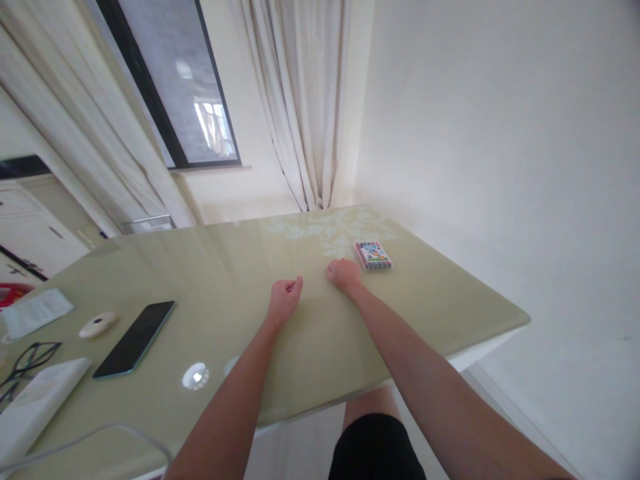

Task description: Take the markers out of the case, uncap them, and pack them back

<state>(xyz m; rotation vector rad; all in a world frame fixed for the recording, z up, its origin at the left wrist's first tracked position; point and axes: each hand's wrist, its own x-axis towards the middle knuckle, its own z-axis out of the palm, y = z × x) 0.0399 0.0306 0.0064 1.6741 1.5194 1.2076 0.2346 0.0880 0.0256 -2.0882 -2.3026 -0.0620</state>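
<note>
My left hand rests on the glossy green tabletop, closed in a loose fist with the thumb side up. Nothing shows between its fingers. A little farther forward and to the right, my right hand is also curled into a fist on the table, back of the hand up, with no object visible in it. Just beyond the right hand lies a small colourful flat pack with a printed picture on top. A narrow gap separates the pack from the fist, and I cannot make out what it contains.
To the left lie a dark phone, a white rounded object, a face mask, black-framed glasses and a white slab-like object. A pale cable crosses the near left. A wall borders the right side.
</note>
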